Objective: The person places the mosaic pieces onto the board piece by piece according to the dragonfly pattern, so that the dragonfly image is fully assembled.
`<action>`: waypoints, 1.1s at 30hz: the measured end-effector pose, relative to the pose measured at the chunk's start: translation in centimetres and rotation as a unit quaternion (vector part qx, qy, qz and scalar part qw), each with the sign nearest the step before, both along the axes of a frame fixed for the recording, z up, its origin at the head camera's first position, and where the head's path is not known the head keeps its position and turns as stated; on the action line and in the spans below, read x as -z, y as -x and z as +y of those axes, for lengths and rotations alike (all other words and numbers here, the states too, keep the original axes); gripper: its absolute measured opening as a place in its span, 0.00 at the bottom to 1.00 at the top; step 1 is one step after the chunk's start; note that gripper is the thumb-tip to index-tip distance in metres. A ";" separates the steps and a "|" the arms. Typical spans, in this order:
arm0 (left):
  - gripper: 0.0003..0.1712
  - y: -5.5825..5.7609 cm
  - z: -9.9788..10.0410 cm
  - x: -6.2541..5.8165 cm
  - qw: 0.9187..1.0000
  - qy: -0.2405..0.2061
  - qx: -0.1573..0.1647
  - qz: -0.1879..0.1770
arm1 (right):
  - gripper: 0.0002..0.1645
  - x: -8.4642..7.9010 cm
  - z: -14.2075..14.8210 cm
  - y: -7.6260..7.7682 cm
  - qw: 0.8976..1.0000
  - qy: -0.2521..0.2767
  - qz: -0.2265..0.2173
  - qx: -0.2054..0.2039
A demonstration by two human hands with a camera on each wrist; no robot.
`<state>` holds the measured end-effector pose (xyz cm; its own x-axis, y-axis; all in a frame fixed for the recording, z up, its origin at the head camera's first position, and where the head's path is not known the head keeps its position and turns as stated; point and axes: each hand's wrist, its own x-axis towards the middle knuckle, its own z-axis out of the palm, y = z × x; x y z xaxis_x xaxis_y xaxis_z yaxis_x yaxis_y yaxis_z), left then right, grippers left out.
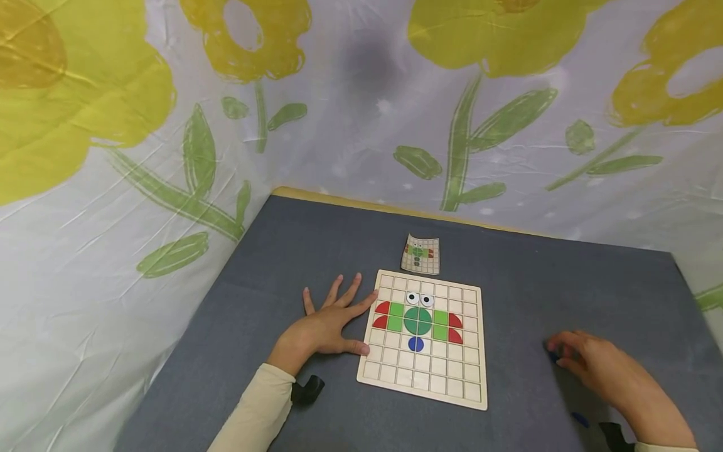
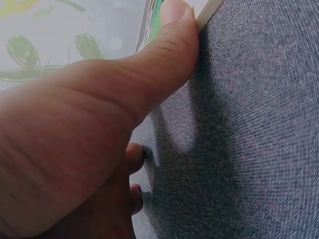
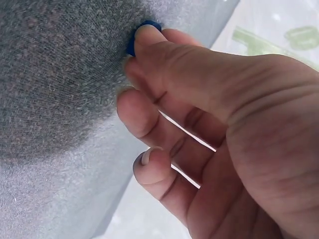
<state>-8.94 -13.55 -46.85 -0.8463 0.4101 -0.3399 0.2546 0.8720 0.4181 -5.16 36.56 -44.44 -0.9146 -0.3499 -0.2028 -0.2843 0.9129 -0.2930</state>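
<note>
A square wooden grid board (image 1: 418, 376) lies mid-table, bearing red, light green, dark green and blue pieces and two eye pieces. Beneath the dark green circle sits a blue circle (image 1: 416, 344). My left hand (image 1: 322, 329) is spread at the board's left side, its thumb and a fingertip touching the edge; in the left wrist view the thumb (image 2: 169, 55) presses the rim. Off to the right, my right hand (image 1: 599, 364) pinches a small blue piece (image 3: 131, 46) between thumb and finger, close to the table. Fingers partly hide that piece's shape.
Behind the board lies a small pattern card (image 1: 420, 256) showing a similar figure. Another blue piece (image 1: 580, 419) rests on the dark table (image 1: 525, 276) near my right wrist. Flower-printed white cloth (image 1: 361, 125) hangs along the table's back and left sides.
</note>
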 end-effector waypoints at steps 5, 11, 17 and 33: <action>0.66 0.0 0.0 -0.2 1.000 -0.001 0.000 -0.001 | 0.16 0.0 -0.1 0.1 1.000 0.008 -0.002 0.004; 0.65 -0.1 0.0 -0.4 1.000 -0.003 -0.001 0.000 | 0.15 0.2 -0.1 0.0 1.000 0.023 -0.006 0.003; 0.66 -0.1 0.0 -0.4 1.000 -0.004 -0.003 -0.001 | 0.16 0.3 0.0 0.2 0.999 0.036 -0.005 -0.005; 0.66 0.0 0.0 -0.2 1.000 0.001 0.002 -0.001 | 0.16 -0.8 -3.8 0.3 0.989 0.105 0.091 -0.045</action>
<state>-8.98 -13.54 -46.67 -0.8444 0.4120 -0.3423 0.2570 0.8723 0.4160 -5.46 32.80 -43.62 -0.8922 -0.4490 0.0494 -0.4280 0.8053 -0.4102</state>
